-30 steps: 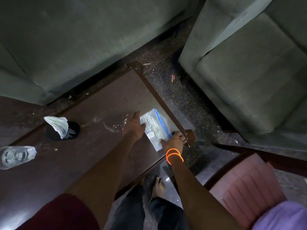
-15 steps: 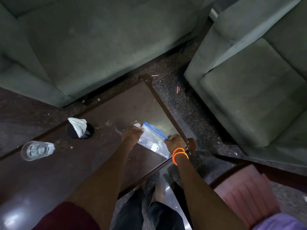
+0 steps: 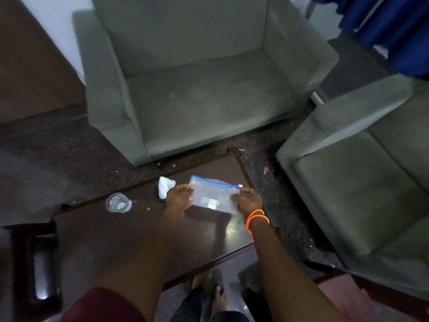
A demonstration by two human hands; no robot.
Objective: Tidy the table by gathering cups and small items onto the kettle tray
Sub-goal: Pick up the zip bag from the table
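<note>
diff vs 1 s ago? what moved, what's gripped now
The zip bag, flat on the table a second ago with the left hand pressing it, is now lifted off and held taut between both hands, the right hand still pinching its zipper end. The glass and the dark cup with tissue stayed put.

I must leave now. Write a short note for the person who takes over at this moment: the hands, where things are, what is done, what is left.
Left hand: grips the left end of the clear zip bag.
Right hand: pinches its right end by the blue zip. The bag is held between both hands above the table.
On the table: a clear glass, and a dark cup with white tissue in it, just left of the left hand.
Done: bag is picked up.
Left: no kettle tray is in view; find it, then move bag, glass and cup onto it.
</note>
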